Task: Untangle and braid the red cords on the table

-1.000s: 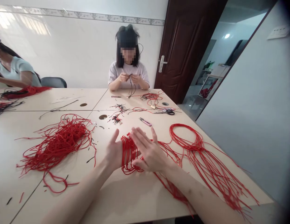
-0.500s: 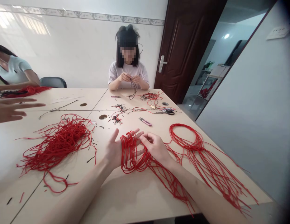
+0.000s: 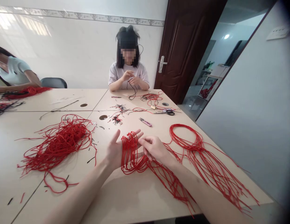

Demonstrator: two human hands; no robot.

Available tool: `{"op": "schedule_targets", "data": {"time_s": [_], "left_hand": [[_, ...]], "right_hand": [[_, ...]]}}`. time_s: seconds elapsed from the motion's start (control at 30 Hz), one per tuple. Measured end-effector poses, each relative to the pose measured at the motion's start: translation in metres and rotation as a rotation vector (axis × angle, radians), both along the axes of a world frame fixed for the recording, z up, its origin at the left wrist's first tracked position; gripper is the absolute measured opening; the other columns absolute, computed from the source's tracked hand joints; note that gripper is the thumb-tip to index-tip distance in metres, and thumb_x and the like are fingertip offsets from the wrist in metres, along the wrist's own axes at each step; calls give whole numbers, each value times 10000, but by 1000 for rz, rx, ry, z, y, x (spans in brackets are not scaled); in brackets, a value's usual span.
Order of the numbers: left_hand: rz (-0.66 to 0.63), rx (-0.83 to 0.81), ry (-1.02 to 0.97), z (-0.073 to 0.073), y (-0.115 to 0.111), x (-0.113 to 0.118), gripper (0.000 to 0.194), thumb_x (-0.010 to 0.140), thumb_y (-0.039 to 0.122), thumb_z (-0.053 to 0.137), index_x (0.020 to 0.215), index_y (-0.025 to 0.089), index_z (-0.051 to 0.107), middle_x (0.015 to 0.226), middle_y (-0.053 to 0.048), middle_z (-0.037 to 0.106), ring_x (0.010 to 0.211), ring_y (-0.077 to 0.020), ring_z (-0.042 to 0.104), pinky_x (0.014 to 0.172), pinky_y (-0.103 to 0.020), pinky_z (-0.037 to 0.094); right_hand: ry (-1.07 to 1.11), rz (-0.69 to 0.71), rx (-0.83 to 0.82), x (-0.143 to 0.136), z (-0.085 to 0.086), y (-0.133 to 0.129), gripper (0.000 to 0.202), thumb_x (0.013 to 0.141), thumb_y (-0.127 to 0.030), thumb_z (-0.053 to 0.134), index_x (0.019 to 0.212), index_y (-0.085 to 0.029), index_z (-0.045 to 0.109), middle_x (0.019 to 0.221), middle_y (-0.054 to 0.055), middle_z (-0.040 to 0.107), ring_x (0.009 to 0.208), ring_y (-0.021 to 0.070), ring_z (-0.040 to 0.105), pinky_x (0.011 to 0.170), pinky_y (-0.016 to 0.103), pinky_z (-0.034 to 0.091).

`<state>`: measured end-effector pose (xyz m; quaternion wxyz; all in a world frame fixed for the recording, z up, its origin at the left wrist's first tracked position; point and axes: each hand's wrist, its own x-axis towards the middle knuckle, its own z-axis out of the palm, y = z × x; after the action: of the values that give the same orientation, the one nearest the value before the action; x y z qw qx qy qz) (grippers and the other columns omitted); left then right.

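Observation:
My left hand [image 3: 114, 151] is palm up with its fingers stretched out and apart. Several loops of knotted red cord [image 3: 129, 157] lie around those fingers, and their long tails run down to the right across the table. At the left fingertips, my right hand [image 3: 155, 149] is closed in a pinch on red cord; the exact strand between its fingers is mostly hidden. Right of it lies a coiled bundle of red cords [image 3: 196, 149] with its ends spread toward the table edge. A tangled heap of red cord [image 3: 63, 143] rests to the left.
Pink-handled thread snips [image 3: 145, 122] and black-handled scissors [image 3: 167, 112] lie beyond my hands. Black and red cord scraps [image 3: 116, 118] are scattered near a round table hole [image 3: 103, 117]. Across the table [image 3: 126, 199], a person [image 3: 128, 71] handles dark cord; another person [image 3: 16, 71] sits far left.
The other person's hand at the left edge has gone out of view, showing red and black cords there. My right hand has shifted slightly at the left fingertips. The loops stay on my left hand.

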<state>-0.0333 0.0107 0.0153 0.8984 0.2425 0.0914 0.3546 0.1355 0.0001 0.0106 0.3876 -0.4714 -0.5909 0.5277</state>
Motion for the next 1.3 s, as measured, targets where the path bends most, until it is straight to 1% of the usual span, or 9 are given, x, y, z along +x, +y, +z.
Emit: {"op": "schedule_targets", "data": {"time_s": [0.13, 0.27, 0.43, 0.57, 0.63, 0.7, 0.93, 1.07, 1.3], "left_hand": [[-25, 12, -5, -1, -1, 0, 643, 900, 551, 227, 1428, 188, 278, 1426, -155, 367, 1275, -327, 366, 1037, -541, 232], [-44, 18, -11, -2, 0, -1, 647, 900, 553, 224, 1430, 185, 271, 1426, -154, 367, 1274, -322, 367, 1038, -535, 231], [-26, 10, -18, 0, 0, 0, 644, 903, 538, 222, 1430, 171, 270, 1402, -158, 401, 1248, -309, 402, 1041, -519, 237], [-7, -4, -3, 1, -1, 0, 636, 905, 534, 228, 1426, 174, 285, 1371, -155, 442, 1207, -297, 446, 1030, -497, 268], [-6, 2, 10, 1, -1, 0, 637, 903, 538, 232, 1427, 180, 284, 1358, -154, 457, 1183, -295, 466, 1018, -493, 287], [-10, 13, 20, -1, 0, 0, 631, 904, 535, 235, 1430, 190, 279, 1350, -149, 467, 1161, -290, 484, 1007, -490, 302], [-15, 20, 25, -4, 1, -1, 622, 902, 537, 248, 1427, 206, 289, 1345, -140, 474, 1125, -289, 505, 980, -482, 329], [-18, 16, 26, -5, 1, -1, 624, 900, 541, 256, 1425, 204, 295, 1357, -145, 461, 1121, -295, 509, 973, -484, 335], [-22, 17, -4, -2, 0, -1, 624, 909, 524, 236, 1438, 192, 255, 1388, -151, 423, 1153, -295, 490, 999, -491, 307]], "right_hand": [[4, 16, -63, -1, 6, -3, 248, 835, -387, 521, 792, -152, 587, 436, -69, 501, 256, 49, 411, 262, 152, 248], [11, 27, -49, -1, 7, -4, 229, 816, -371, 554, 748, -154, 567, 443, -72, 501, 259, 47, 419, 261, 153, 255], [62, -24, 7, -2, 2, -1, 179, 814, -325, 543, 742, -162, 542, 481, -76, 488, 264, 35, 407, 266, 147, 261], [57, -96, 47, -2, 1, -1, 180, 798, -329, 555, 738, -161, 538, 618, -23, 592, 305, 35, 458, 270, 144, 286], [97, -86, 49, -2, 0, -1, 210, 797, -366, 555, 779, -157, 549, 740, 11, 646, 331, 47, 506, 269, 146, 307], [151, -62, 45, -1, 0, -1, 248, 792, -398, 558, 797, -150, 553, 797, 28, 662, 342, 57, 533, 274, 149, 332], [129, -55, 48, -3, -3, 1, 233, 790, -378, 575, 757, -148, 555, 727, 21, 668, 325, 46, 505, 296, 150, 364], [104, -51, 66, -2, -4, 1, 233, 805, -385, 569, 778, -154, 567, 745, 10, 664, 332, 52, 524, 288, 151, 347], [48, -31, 18, -2, 3, -3, 221, 824, -363, 548, 785, -147, 576, 672, 2, 645, 346, 53, 532, 299, 142, 334]]}}
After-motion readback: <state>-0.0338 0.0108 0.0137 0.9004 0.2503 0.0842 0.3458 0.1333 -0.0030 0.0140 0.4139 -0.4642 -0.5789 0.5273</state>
